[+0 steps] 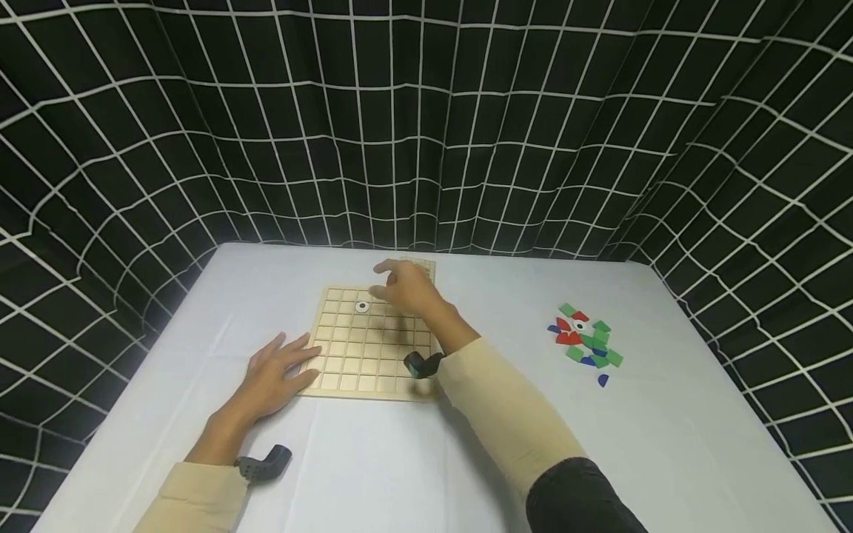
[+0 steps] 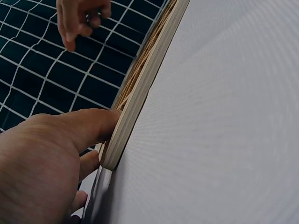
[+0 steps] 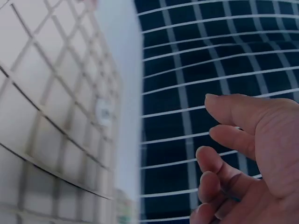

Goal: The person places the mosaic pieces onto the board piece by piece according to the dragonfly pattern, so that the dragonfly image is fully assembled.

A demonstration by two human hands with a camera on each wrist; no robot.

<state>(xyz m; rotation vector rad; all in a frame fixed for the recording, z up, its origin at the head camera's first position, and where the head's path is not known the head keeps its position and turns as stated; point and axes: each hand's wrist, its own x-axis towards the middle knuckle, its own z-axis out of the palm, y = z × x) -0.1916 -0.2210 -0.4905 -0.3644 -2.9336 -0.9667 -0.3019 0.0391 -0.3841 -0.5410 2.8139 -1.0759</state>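
Note:
A wooden board (image 1: pixel 370 355) with a grid of square recesses lies on the white table. One white disc with a black centre (image 1: pixel 362 306), like an eye, sits on it near the far edge. My left hand (image 1: pixel 273 376) rests at the board's left edge, its fingers spread; in the left wrist view the thumb (image 2: pixel 91 123) touches the wooden rim. Above the far right part of the board hovers my right hand (image 1: pixel 408 287), holding nothing. Its fingers are loosely bent, with thumb and forefinger apart in the right wrist view.
Several flat green, red and blue pieces (image 1: pixel 600 336) lie loose to the right, among them another eye-like disc (image 1: pixel 580 326). Partly hidden behind my right hand is a smaller gridded panel (image 1: pixel 429 268). A black curtain with white grid lines (image 1: pixel 426 133) surrounds the table (image 1: pixel 666 414).

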